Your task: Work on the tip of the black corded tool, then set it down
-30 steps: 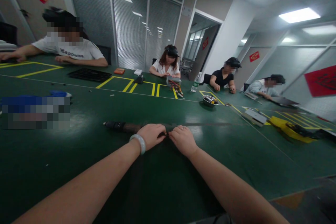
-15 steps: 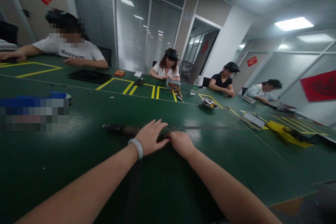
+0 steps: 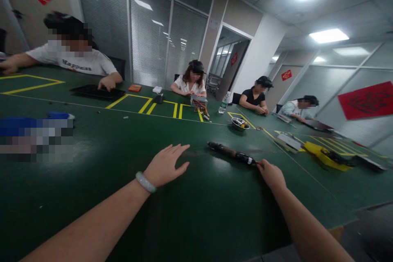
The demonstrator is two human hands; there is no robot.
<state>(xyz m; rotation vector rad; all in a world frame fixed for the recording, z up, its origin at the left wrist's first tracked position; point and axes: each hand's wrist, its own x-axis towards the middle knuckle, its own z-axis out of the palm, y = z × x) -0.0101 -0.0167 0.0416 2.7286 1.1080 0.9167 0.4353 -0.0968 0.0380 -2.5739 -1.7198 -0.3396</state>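
Observation:
A long, dark cylindrical rod (image 3: 231,154), brownish in the middle with black ends, slants over the green table (image 3: 199,213). My right hand (image 3: 273,176) pinches its near right end between closed fingers. Whether the rod's far end touches the table I cannot tell. To the left, my left hand (image 3: 164,166) hovers with its fingers stretched out and the thumb apart, holding nothing. A pale bangle (image 3: 145,182) circles that wrist.
Ahead stand a metal bowl (image 3: 240,124) of small parts, a water bottle (image 3: 224,103) and a grey box with coloured wires (image 3: 199,101). To the right lie a white box (image 3: 288,143) and a yellow object (image 3: 325,156). Several people sit across the table.
My right hand has moved right, drawing the rod rightward out from under my left hand. My left hand has let go and shifted slightly left. A person at left now touches a black tray.

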